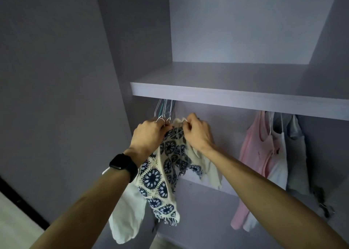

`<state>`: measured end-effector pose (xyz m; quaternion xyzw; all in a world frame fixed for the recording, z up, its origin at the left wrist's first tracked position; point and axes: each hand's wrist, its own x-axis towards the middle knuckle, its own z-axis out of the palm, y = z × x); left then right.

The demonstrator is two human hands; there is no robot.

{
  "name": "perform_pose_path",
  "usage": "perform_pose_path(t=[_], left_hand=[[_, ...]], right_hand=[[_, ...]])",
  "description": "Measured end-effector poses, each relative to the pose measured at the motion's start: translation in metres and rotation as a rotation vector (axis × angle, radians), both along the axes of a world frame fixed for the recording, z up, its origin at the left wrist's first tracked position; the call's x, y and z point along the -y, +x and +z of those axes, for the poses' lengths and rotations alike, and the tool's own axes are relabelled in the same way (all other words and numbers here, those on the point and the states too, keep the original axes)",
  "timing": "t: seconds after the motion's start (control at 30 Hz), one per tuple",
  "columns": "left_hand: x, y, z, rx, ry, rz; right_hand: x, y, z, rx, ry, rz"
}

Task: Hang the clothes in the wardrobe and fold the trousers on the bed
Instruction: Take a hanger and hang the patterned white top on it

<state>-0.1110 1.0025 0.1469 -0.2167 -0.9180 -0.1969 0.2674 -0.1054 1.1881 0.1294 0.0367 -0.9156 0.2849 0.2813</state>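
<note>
Head view. Interior of a pale grey wardrobe (245,26), seen from below and in front. A horizontal shelf (226,95) crosses the compartment. Both forearms reach up to the space just under its front edge.

A bunch of thin wire hangers (166,112) hangs at the left end of this space. Their upper ends pass out of sight behind the shelf edge, so what they hang from cannot be seen.

The left hand (149,133), with a dark smartwatch (123,166) on its wrist, has its fingers curled round the lower wires of this bunch, touching the top of the garment.

The right hand (198,133), just beside it, pinches the cream upper edge of the crochet garment (156,180) between thumb and bent fingers, next to a slanting hanger wire.

The crochet garment, cream with dark blue round motifs and a fringed hem, droops from between the two hands and falls in front of the left forearm. Whether it already sits fully on a hanger cannot be told.

A plain white cloth (126,216) hangs below and left of it.

Well apart at the right end, a pink top (253,150), a white top (277,163) and a grey garment (298,163) hang side by side, touching one another
</note>
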Motion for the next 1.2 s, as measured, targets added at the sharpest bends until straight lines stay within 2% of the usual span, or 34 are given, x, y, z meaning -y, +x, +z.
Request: perform_pose_path(t=[0.07, 0.1, 0.17, 0.23, 0.3, 0.37, 0.5, 0.57, 0.67, 0.73, 0.9, 1.0, 1.07, 1.13, 1.2], left_hand=[[-0.003, -0.002, -0.005, 0.020, 0.035, 0.056], [-0.003, -0.002, -0.004, 0.040, 0.093, 0.070], [0.002, -0.003, -0.001, 0.070, 0.218, 0.098], [0.013, -0.005, 0.005, 0.096, 0.304, 0.101], [0.024, -0.008, 0.015, 0.124, 0.384, 0.087], [0.033, -0.011, 0.023, 0.133, 0.434, 0.068], [0.036, -0.015, 0.035, 0.128, 0.472, 0.037], [0.032, -0.017, 0.041, 0.144, 0.516, 0.012], [0.030, -0.015, 0.046, 0.198, 0.564, -0.013], [0.032, -0.011, 0.047, 0.206, 0.568, -0.015], [0.042, -0.004, 0.054, 0.193, 0.555, 0.003], [0.052, -0.001, 0.056, 0.112, 0.533, 0.094], [0.065, 0.000, 0.054, 0.043, 0.556, 0.188], [0.078, 0.000, 0.048, 0.024, 0.619, 0.256], [0.087, 0.001, 0.040, 0.058, 0.647, 0.264]], right_hand=[[0.010, -0.002, 0.017, -0.031, -0.045, 0.080], [0.013, -0.003, 0.020, 0.016, 0.033, 0.142], [0.008, -0.005, 0.015, 0.258, 0.162, 0.309], [-0.006, -0.001, -0.008, 0.472, -0.001, 0.378], [-0.024, 0.001, -0.037, 0.390, -0.166, 0.239], [-0.041, 0.000, -0.064, 0.360, -0.201, 0.073], [-0.041, -0.006, -0.093, 0.569, -0.200, 0.168], [-0.030, -0.011, -0.093, 0.555, -0.225, 0.208], [-0.013, -0.022, -0.089, 0.463, -0.229, 0.122], [-0.005, -0.027, -0.089, 0.427, -0.199, 0.076], [0.011, -0.028, -0.095, 0.429, -0.113, 0.155], [0.029, -0.012, -0.108, 0.250, -0.010, -0.002], [0.052, 0.006, -0.126, 0.143, 0.068, 0.009], [0.070, 0.027, -0.147, 0.235, 0.154, 0.126], [0.075, 0.042, -0.163, 0.538, 0.153, 0.366]])
